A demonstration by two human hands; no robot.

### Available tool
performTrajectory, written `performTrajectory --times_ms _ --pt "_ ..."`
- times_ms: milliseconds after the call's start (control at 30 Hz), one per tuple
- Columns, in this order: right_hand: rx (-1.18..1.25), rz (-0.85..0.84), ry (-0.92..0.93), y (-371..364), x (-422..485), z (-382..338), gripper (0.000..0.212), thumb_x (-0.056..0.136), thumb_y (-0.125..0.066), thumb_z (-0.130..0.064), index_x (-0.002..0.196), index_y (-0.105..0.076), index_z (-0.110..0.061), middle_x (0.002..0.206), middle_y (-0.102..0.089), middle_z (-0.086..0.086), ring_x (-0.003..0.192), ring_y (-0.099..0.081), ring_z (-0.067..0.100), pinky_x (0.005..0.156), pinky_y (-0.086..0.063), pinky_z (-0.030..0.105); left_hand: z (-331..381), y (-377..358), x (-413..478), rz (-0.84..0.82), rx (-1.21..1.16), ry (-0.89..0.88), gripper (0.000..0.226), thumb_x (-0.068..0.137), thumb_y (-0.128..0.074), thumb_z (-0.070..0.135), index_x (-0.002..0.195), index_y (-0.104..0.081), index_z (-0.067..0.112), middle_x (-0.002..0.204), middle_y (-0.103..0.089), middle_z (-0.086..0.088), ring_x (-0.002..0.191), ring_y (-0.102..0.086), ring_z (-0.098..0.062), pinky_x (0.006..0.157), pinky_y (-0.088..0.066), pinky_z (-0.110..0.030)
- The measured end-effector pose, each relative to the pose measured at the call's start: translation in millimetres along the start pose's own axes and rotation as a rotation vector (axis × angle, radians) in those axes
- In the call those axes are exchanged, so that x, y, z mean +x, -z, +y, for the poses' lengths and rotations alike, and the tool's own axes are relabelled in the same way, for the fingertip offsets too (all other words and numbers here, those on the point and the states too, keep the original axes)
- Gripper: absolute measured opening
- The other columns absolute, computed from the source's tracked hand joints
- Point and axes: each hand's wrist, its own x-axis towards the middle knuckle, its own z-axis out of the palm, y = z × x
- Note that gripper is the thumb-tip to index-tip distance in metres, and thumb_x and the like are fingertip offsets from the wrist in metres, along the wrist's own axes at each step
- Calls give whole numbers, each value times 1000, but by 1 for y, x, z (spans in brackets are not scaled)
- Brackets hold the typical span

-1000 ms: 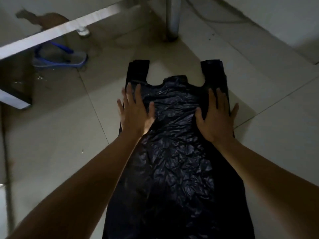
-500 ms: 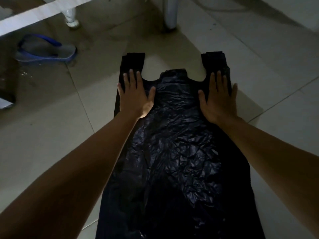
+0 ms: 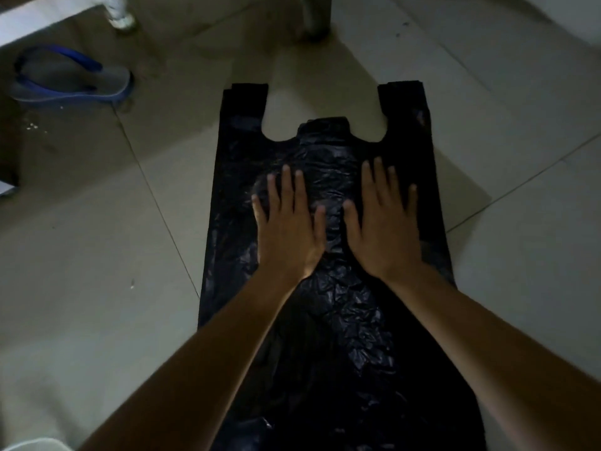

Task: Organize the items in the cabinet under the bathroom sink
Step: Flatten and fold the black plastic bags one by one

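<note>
Tiled floor point(image 3: 81, 288), dim | black plastic bag point(image 3: 325, 320) flat on it, handles away from me | my left hand point(image 3: 289, 222) and right hand point(image 3: 385, 222) both flat, fingers straight, pressing bag's middle, gripping nothing | blue flip-flop point(image 3: 70, 81) far left.

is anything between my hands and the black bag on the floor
Nothing visible. The left hand and right hand lie flat, fingers straight, directly on the black plastic bag spread on the tiled floor. The blue flip-flop lies well apart, far left.
</note>
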Motion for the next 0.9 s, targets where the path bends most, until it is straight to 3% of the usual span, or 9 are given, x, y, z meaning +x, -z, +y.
performTrajectory --times_ms 133,300,400,600,767,900 --pt "-88 -73 -9 -15 0 16 71 101 -12 -56 159 0 -18 167 0 2 153 2 21 122 1 53 -36 -4 11 -6 60 46 71 100 -9 56 157 2 17 165 6 -8 152 8 -27 121 -1 -55" --pt "96 -81 95 0 -10 17 64 104 -20 -49 159 -8 -20 167 -6 1 153 -2 20 122 -1 55 -39 7 7 -49 36 62 67 102 -11 51 157 0 14 165 4 -9 152 6 -28 119 -1 -59" --pt "39 -48 91 14 -60 9 61 105 -24 -42 159 -12 -17 166 -9 2 154 -3 21 123 -6 54 -29 16 -46 -61 4 52 67 103 -14 49 157 1 12 165 7 -10 151 9 -30 120 -2 -58" --pt "-127 -259 34 13 -148 -3 69 103 -18 -55 159 4 -22 167 7 3 153 7 24 120 -10 60 -32 18 -142 -140 19 -3 75 99 -24 57 158 -2 15 165 6 -10 151 8 -30 118 -7 -60" --pt "-121 -209 49 1 -152 3 71 101 -23 -58 159 5 -27 167 7 0 153 9 22 120 -2 59 -67 10 -144 -136 35 -57 74 98 -25 58 158 1 22 165 8 -7 151 9 -26 121 -2 -56" --pt "-23 -230 63 6 -149 3 70 102 -25 -57 158 7 -29 166 12 -2 152 14 21 120 2 60 -63 19 -141 -130 46 30 67 102 -18 51 158 -1 18 165 6 -9 152 7 -27 120 -7 -58"
